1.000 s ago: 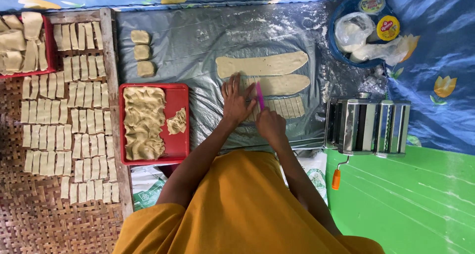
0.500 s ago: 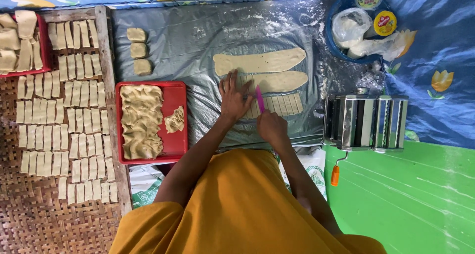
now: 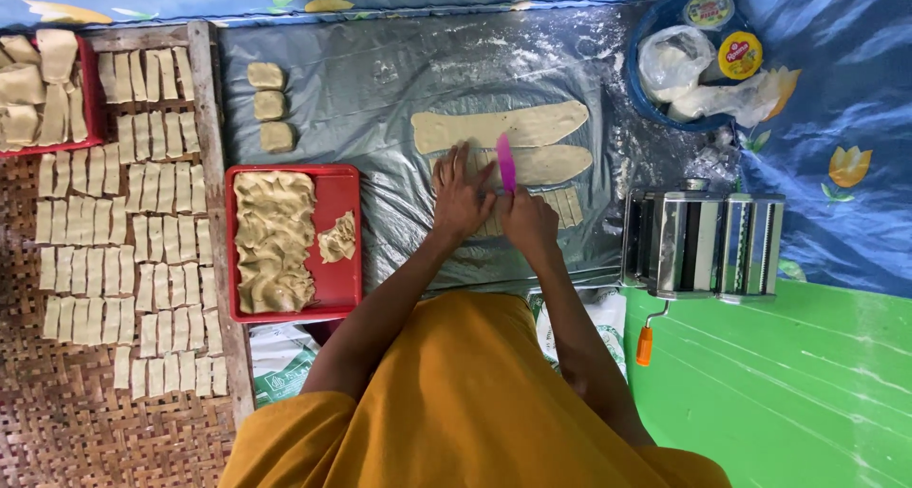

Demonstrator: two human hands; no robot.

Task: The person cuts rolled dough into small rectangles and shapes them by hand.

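My right hand (image 3: pixel 528 220) grips a pink knife (image 3: pixel 506 163), its blade lying across a long flat dough sheet (image 3: pixel 553 163) on the grey plastic sheet (image 3: pixel 380 79). My left hand (image 3: pixel 460 191) presses flat on the left end of that same dough sheet, beside the blade. A second long dough sheet (image 3: pixel 499 126) lies just beyond it. Cut dough strips (image 3: pixel 566 207) sit to the right of my right hand.
A red tray (image 3: pixel 342 279) with folded dough stands to the left. Three dough lumps (image 3: pixel 271 106) lie beyond it. Several cut rectangles (image 3: pixel 114 250) cover a woven mat. A metal pasta roller (image 3: pixel 708 244) stands right, a blue bowl (image 3: pixel 665 117) behind it.
Both hands stay on the dough; the knife has shifted only slightly along the sheet. The view has drifted a little.
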